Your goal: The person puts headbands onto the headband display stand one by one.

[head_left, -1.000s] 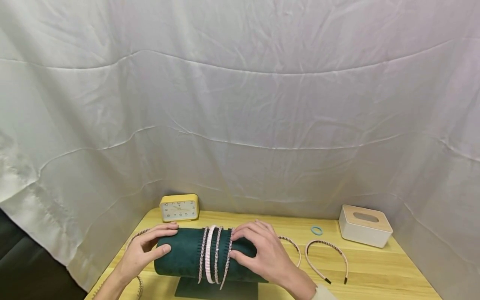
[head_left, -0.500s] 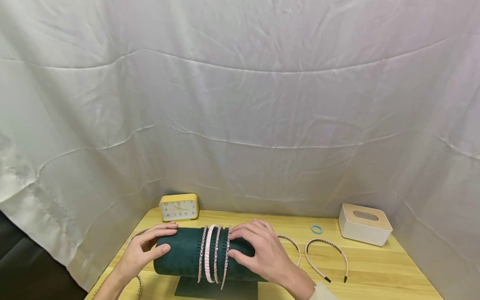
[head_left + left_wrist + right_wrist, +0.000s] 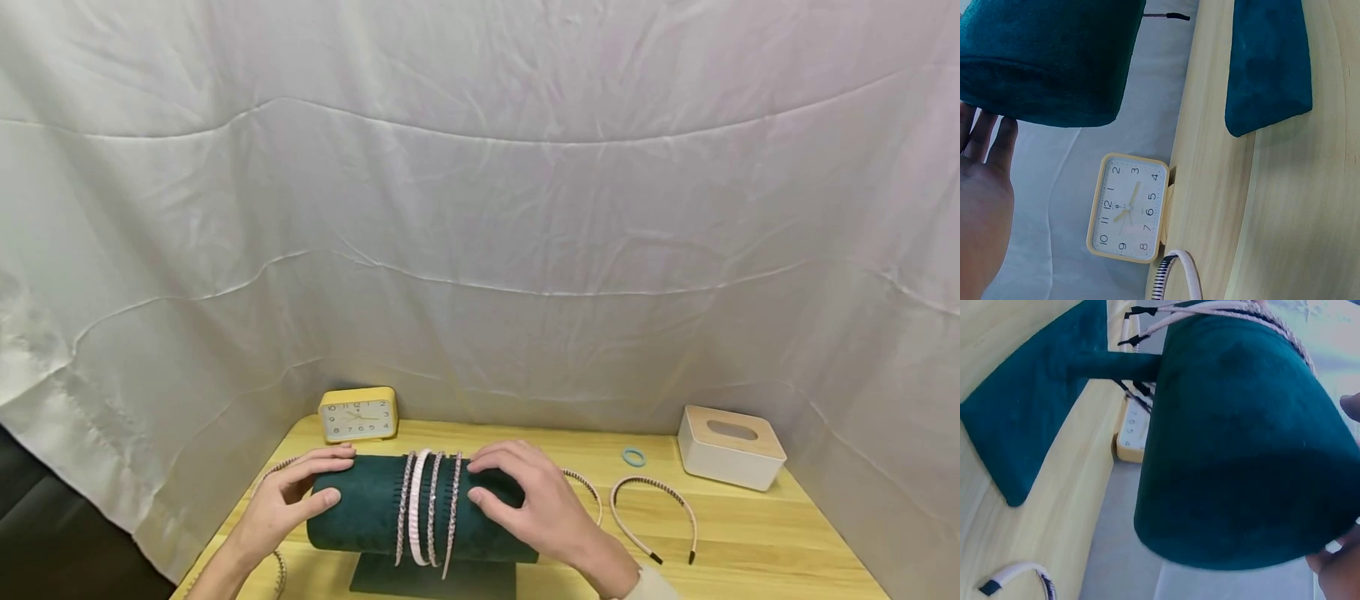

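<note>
A dark green velvet roll stand (image 3: pixel 363 504) lies crosswise before me, with several headbands around its middle. One is a smooth, wider pale pink headband (image 3: pixel 417 517); the others look braided and thinner, the rightmost braided headband (image 3: pixel 453 517) hanging slightly lower. My left hand (image 3: pixel 273 504) rests at the roll's left end, fingers over the top and thumb at the front. My right hand (image 3: pixel 538 504) touches the roll's right part with bent, spread fingers and holds nothing. A small gap separates it from the rightmost headband. In the right wrist view the roll (image 3: pixel 1241 444) hides most of that hand.
Right of the stand lies a pink headband (image 3: pixel 651 481); another headband (image 3: pixel 597 502) is partly behind my right hand. A blue ring (image 3: pixel 633 457) and tissue box (image 3: pixel 727 467) are at back right, a yellow clock (image 3: pixel 358 415) at back left. Left, another headband (image 3: pixel 281 575) is partly hidden.
My right hand shifted the rightmost headband slightly left, then let go of it and moved a little right. My left hand has stayed in place.
</note>
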Available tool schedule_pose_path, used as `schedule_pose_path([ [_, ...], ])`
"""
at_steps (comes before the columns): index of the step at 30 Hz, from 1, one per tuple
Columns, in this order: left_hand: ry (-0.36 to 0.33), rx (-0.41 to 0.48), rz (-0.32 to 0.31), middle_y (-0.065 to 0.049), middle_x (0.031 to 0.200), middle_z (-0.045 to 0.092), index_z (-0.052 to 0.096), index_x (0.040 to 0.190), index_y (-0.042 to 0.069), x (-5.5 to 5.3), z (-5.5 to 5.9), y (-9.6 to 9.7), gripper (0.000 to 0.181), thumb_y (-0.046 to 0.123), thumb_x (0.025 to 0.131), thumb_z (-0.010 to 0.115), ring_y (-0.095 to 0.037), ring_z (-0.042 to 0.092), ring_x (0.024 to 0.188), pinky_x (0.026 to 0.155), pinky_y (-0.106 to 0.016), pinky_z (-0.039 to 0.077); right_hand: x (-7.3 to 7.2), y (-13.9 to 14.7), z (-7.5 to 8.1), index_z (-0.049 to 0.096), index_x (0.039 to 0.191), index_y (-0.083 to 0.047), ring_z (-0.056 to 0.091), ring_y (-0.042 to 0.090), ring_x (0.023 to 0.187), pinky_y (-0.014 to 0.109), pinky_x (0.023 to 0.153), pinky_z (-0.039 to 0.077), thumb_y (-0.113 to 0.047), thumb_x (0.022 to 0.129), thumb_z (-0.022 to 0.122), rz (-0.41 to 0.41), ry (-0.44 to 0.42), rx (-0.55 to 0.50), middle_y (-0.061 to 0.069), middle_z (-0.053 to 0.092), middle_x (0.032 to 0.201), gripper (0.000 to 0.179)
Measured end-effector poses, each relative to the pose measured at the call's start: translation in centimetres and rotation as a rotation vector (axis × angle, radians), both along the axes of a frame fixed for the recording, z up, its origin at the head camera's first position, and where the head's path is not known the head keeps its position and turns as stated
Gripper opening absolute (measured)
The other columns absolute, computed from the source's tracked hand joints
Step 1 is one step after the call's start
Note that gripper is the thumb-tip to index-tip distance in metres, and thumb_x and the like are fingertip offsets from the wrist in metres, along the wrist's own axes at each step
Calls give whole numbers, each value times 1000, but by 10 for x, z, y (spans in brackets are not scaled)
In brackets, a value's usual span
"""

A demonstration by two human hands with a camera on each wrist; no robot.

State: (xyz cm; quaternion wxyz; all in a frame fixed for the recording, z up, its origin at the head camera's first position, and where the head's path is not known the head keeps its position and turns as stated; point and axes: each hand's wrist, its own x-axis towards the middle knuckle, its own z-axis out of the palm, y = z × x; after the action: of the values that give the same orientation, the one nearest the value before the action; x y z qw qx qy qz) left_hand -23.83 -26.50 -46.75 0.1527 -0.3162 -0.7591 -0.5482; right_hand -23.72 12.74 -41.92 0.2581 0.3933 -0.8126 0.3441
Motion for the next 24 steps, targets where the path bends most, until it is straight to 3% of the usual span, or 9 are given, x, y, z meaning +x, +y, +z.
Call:
schedule_pose_path([
  [5,1,0,3,0,149,68,72,135,-3,0,-1,0,41,-16,96,67,-3,60,141,118,-12,44,-3,16,3,75,123,-33,70,8,118,37,101,61,-26,103,78,3,-97,-71,-16,73,127,21],
  [11,0,4,-1,1,149,68,72,135,-3,0,-1,0,41,-16,96,67,-3,60,141,118,-12,44,-13,40,6,75,126,-29,72,12,109,36,90,65,-12,104,75,39,-120,-172,-4,76,122,28],
  [19,3,12,-9,2,149,68,72,135,-4,0,0,0,41,-17,96,67,-3,60,141,118,-13,44,-32,70,-1,76,124,-24,73,14,109,30,94,64,-8,106,72,5,-205,-253,1,76,121,24],
  [24,7,17,-9,2,149,68,72,134,-4,1,1,1,41,-18,95,67,-3,61,141,118,-13,44,-45,87,-9,76,125,-15,72,12,111,26,93,63,-8,107,70,-4,-279,-290,7,76,121,20],
])
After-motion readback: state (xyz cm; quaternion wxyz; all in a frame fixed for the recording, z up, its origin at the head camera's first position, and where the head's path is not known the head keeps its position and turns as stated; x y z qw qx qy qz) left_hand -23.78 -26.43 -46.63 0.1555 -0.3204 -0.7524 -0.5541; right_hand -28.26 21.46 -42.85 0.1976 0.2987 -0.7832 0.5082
